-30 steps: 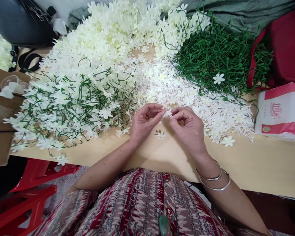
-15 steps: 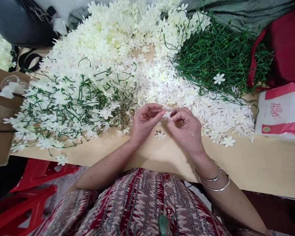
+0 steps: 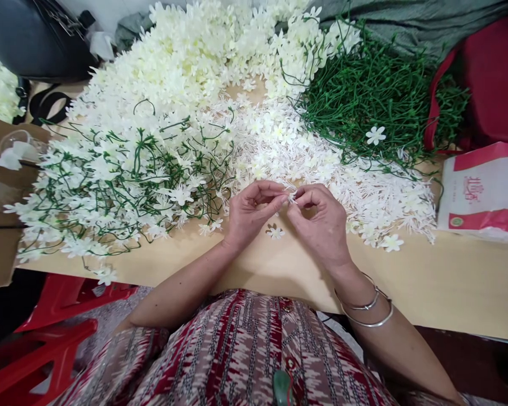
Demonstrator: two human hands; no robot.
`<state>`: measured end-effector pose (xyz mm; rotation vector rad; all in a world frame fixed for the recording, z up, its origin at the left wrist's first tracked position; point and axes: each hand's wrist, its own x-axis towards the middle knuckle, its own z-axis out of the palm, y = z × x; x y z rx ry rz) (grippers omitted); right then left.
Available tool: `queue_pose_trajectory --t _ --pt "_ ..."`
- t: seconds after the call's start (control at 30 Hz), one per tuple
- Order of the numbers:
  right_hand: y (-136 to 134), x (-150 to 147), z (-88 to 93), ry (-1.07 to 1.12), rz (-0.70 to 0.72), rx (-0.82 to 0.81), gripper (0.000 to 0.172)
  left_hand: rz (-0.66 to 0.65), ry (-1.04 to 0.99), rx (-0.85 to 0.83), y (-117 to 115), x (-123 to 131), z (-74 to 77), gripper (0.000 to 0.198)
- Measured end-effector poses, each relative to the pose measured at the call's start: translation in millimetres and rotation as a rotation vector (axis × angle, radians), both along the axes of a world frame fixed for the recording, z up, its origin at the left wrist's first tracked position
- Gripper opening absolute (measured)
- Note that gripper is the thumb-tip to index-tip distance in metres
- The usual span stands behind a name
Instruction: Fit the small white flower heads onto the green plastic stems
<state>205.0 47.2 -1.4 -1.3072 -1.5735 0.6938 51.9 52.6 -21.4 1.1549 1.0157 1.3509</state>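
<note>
Over the front of the table, my left hand (image 3: 249, 217) and my right hand (image 3: 322, 223) meet fingertip to fingertip. Between them is a small white artificial flower piece (image 3: 290, 197), pinched by thumb and forefinger on both sides; its finer parts are too small to make out. Just below the fingers a single white flower (image 3: 275, 232) lies on the wood. Behind my hands spreads a heap of white stamen-like pieces and petals (image 3: 275, 144). To the left lies a pile of white flowers on green stems (image 3: 131, 175).
Bare green plastic stems (image 3: 372, 96) are heaped at the back right, beside a red bag (image 3: 495, 84). A white and red paper packet (image 3: 482, 189) lies at right. A black bag (image 3: 38, 39) and a cardboard box (image 3: 0, 237) are at left; red stools (image 3: 46, 355) stand below.
My right fingers have closed in on my left fingertips, and the white piece now shows less between them. The view has shifted very slightly; the piles look the same.
</note>
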Motion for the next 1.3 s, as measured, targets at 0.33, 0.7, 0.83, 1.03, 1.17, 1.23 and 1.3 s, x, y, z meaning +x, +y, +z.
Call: queue_pose_trajectory --t 0.33,0.7,0.83,1.03,1.17,1.23,1.3 --pt "0.5 8.7 0.8 0.142 0.033 -0.059 0.019 -0.011 -0.043 0.024 3.2 -0.7 -1.8 0.026" --pt "4.4 16.7 1.2 0.051 0.119 0.004 0.009 -0.099 -0.045 0.050 1.2 -1.9 0.8 0.020" --pt "6.9 19.6 1.6 -0.004 0.137 0.062 0.005 -0.109 -0.040 0.049 0.0 -1.4 3.7 0.020" --pt "6.0 19.3 1.5 -0.015 0.132 0.196 0.009 0.062 0.090 0.082 -4.1 -5.9 12.1 0.019" --pt "4.6 19.9 -0.1 0.015 0.112 0.214 0.010 0.141 0.141 0.110 -4.7 -9.6 13.1 0.019" --pt "4.8 20.7 -2.0 0.038 0.100 0.198 0.008 0.144 0.152 0.110 -4.7 -10.4 10.8 0.019" --pt "5.8 21.8 -4.8 0.060 0.090 0.164 0.006 0.138 0.167 0.110 -4.8 -10.8 7.8 0.019"
